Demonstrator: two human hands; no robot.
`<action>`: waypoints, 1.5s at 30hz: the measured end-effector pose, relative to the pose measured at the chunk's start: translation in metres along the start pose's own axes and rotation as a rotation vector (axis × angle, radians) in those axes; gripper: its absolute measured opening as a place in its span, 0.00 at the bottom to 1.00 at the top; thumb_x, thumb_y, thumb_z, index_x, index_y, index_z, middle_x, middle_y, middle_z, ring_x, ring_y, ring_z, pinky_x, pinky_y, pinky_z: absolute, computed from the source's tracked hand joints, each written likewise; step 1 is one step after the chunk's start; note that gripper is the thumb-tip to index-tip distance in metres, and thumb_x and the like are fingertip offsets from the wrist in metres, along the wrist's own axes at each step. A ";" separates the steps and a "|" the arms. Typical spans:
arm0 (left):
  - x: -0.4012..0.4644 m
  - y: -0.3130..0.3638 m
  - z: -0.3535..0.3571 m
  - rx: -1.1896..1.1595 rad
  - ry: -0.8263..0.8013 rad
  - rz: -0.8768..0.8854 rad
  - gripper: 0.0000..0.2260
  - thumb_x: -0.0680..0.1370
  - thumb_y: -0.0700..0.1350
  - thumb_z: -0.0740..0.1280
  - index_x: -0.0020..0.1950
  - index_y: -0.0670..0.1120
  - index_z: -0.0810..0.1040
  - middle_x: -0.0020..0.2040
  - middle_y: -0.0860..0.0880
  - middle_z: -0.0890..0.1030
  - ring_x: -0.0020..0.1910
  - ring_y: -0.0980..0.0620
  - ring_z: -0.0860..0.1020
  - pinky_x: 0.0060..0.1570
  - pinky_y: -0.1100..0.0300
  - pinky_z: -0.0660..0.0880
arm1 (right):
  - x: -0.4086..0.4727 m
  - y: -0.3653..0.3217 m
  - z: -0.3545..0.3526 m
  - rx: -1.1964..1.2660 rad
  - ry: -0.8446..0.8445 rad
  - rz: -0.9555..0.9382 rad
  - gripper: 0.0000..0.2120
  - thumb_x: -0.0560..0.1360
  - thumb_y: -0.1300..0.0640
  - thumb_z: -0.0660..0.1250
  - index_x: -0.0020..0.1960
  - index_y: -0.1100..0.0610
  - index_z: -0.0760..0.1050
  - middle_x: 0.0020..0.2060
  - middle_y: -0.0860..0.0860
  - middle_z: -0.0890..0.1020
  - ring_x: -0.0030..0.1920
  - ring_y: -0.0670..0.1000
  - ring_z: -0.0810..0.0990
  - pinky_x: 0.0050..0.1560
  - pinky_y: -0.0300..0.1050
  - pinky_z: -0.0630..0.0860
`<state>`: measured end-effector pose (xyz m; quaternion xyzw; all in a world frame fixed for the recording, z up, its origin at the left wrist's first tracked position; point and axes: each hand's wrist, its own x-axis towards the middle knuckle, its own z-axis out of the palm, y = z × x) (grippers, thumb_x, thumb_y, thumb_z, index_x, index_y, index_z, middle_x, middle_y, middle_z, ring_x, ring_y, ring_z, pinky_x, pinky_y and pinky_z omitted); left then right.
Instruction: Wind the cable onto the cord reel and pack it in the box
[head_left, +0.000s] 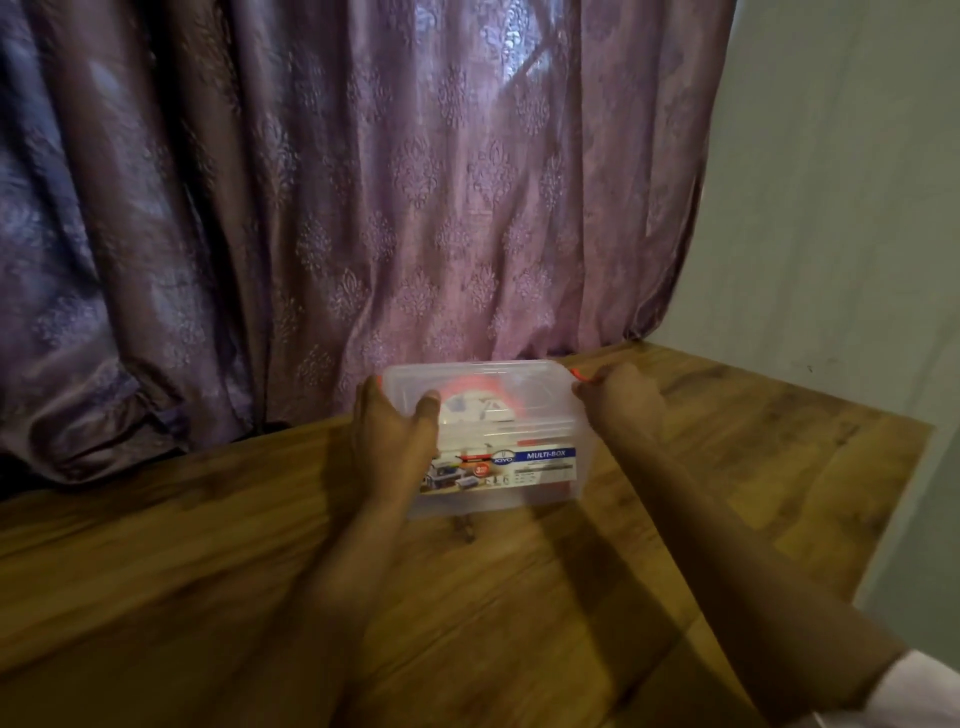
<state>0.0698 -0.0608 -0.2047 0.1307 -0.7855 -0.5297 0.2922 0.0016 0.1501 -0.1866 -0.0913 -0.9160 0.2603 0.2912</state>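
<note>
On the wooden table (519, 597), close to the purple curtain (311, 208), sits the clear plastic box (524, 415) with its lid (498, 376) on. Through the lid I can see the orange and white cord reel (475, 397) lying inside; the picture is too blurred to make out the cable on it.

My left hand (392, 421) grips the box's left end: thumb lies over the lid's top, fingers curl round the left side. An orange clasp (381, 381) peeks out just above that hand.

My right hand (621, 397) is at the box's right end, fingers curled at the lid's corner where another orange clasp (577, 375) shows. It touches that edge; whether it pinches the clasp or only presses, I cannot tell.

Blue and white label (519, 465) on the box's front wall, facing me, reading MULTI-BOX. Box stands flat on the table, square to me, curtain hem just behind it. Pale wall (831, 208) to the right, meeting the table's far edge. White sleeve (919, 686) visible at my right forearm, lower right corner.
</note>
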 end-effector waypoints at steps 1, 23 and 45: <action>-0.005 -0.004 -0.001 0.047 0.019 0.048 0.28 0.76 0.54 0.68 0.71 0.40 0.70 0.69 0.40 0.74 0.68 0.39 0.73 0.66 0.46 0.71 | -0.003 -0.002 0.006 0.056 0.068 0.001 0.16 0.79 0.52 0.60 0.52 0.64 0.79 0.50 0.62 0.82 0.50 0.62 0.80 0.49 0.50 0.74; 0.068 -0.028 0.013 0.334 0.128 0.084 0.32 0.80 0.59 0.61 0.77 0.40 0.63 0.81 0.43 0.57 0.74 0.38 0.66 0.68 0.49 0.67 | 0.050 -0.054 0.103 0.308 -0.203 -0.227 0.21 0.83 0.53 0.48 0.63 0.63 0.73 0.60 0.65 0.76 0.60 0.64 0.74 0.62 0.57 0.69; -0.032 -0.026 -0.039 0.834 -0.147 0.521 0.39 0.77 0.71 0.48 0.81 0.49 0.47 0.82 0.48 0.44 0.81 0.45 0.43 0.76 0.36 0.46 | -0.053 -0.002 0.009 -0.181 -0.296 -0.550 0.35 0.79 0.35 0.46 0.79 0.51 0.41 0.79 0.51 0.47 0.77 0.57 0.48 0.72 0.60 0.55</action>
